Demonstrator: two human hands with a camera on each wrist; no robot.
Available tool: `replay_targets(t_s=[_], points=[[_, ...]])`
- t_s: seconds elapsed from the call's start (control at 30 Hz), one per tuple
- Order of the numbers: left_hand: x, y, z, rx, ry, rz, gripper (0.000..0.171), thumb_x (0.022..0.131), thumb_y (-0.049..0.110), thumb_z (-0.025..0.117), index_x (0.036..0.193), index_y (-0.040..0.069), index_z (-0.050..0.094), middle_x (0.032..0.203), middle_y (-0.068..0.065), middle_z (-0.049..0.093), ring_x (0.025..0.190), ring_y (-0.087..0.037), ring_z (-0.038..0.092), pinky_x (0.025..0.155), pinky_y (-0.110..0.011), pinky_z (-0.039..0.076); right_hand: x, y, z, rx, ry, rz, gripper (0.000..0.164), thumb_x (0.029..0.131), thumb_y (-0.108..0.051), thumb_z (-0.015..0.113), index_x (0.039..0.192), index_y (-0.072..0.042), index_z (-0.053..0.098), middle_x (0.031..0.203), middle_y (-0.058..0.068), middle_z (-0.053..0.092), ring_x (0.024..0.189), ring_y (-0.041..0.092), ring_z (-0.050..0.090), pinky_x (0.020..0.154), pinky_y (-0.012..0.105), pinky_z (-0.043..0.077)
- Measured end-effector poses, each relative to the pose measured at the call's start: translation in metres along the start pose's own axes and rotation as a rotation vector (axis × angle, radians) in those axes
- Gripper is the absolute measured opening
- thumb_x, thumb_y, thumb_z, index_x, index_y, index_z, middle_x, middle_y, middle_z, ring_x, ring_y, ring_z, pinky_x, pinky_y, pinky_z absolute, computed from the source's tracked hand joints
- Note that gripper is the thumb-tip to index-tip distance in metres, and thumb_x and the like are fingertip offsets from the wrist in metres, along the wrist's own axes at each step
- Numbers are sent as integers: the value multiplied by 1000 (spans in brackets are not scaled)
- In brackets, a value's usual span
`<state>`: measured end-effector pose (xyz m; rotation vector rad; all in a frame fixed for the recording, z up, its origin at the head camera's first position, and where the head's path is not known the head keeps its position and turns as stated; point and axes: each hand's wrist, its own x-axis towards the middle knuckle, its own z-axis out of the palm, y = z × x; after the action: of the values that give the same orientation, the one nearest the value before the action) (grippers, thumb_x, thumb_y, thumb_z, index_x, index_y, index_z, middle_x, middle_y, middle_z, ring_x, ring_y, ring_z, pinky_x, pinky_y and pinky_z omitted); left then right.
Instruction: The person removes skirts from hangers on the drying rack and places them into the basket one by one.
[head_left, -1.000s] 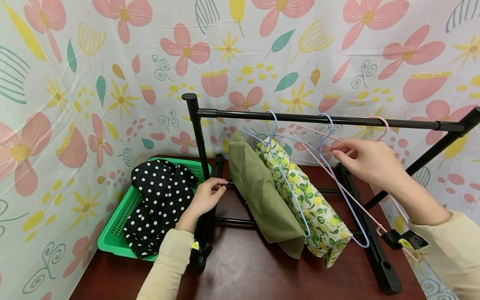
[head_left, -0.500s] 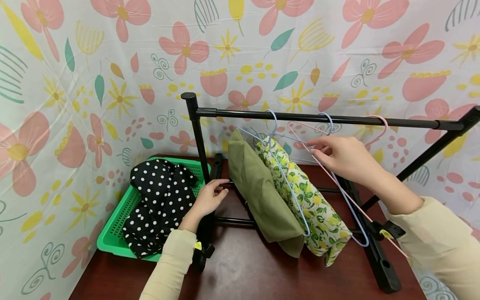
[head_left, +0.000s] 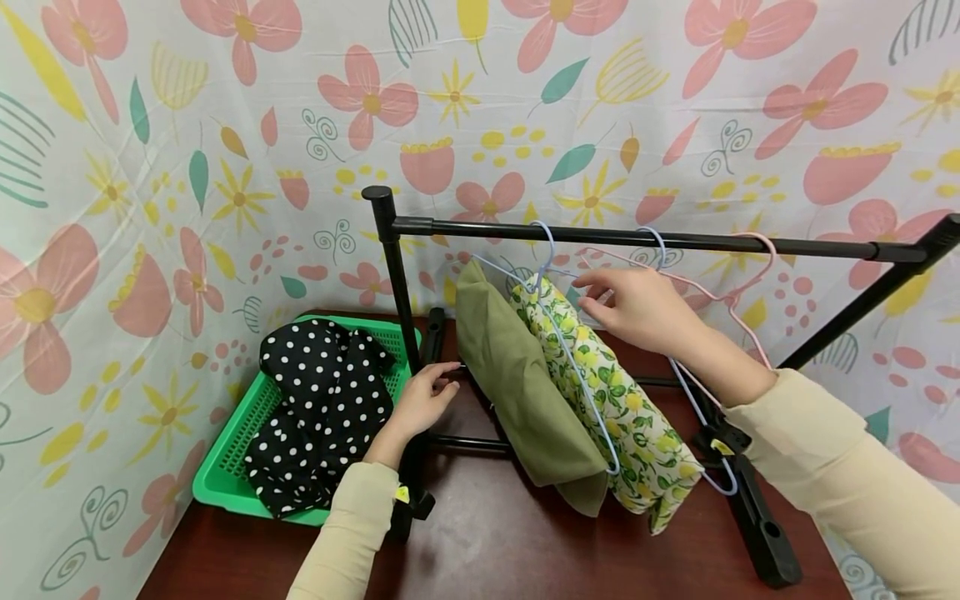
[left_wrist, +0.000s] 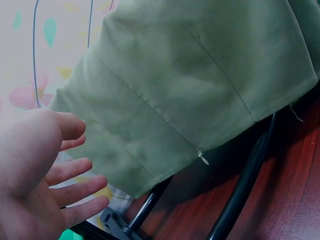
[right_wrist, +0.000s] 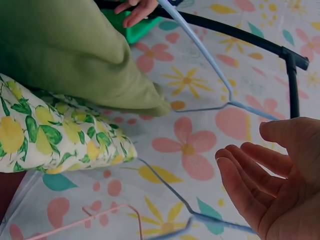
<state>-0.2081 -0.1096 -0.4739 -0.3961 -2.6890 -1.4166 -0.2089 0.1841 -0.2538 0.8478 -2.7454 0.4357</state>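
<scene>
My left hand (head_left: 422,402) is beside the rack's left post, with its loosely bent fingers pointing at an olive garment (head_left: 517,392). Darts and a zipper pull (left_wrist: 202,157) show on that garment in the left wrist view. It hangs on a blue hanger (head_left: 552,246), and a lemon-print cloth (head_left: 622,400) hangs just to its right. My right hand (head_left: 637,307) is beneath the bar, over the lemon cloth's upper end, fingers loosely bent and holding nothing. A second blue hanger (head_left: 662,248) is partly hidden behind it. Further right hangs a pink hanger (head_left: 771,254) with no garment.
The black garment rack (head_left: 480,228) stands on a dark red-brown table (head_left: 480,533). To its left is a green basket (head_left: 225,483) holding a black polka-dot cloth (head_left: 322,408). A floral curtain (head_left: 480,108) encloses the back and sides.
My right hand has moved left along the bar, from beside the second blue hanger to near the lemon cloth. The pink hanger has swung. My left hand has barely shifted.
</scene>
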Motion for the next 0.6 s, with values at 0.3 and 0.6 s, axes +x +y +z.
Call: replay_targets(t_s=[0.3,0.6], points=[[-1,-5,8,27,49,-9,35,91,18,57,125,16,57,116,-8,59,91,-20,60,75,-35,48,17,-9,16,19,-50,12,26,90,-22,59,109,-6,65,85,9,70,53,14,59,47,29,42],[-1,-8,13,-35,93,-49,36,90,15,57,126,10,56,121,-10,59,107,-28,57,86,-41,47,33,-17,24,16,-87,54,33,89,-28,60,111,-4,65,86,11,70,59,20,62,53,35,48]])
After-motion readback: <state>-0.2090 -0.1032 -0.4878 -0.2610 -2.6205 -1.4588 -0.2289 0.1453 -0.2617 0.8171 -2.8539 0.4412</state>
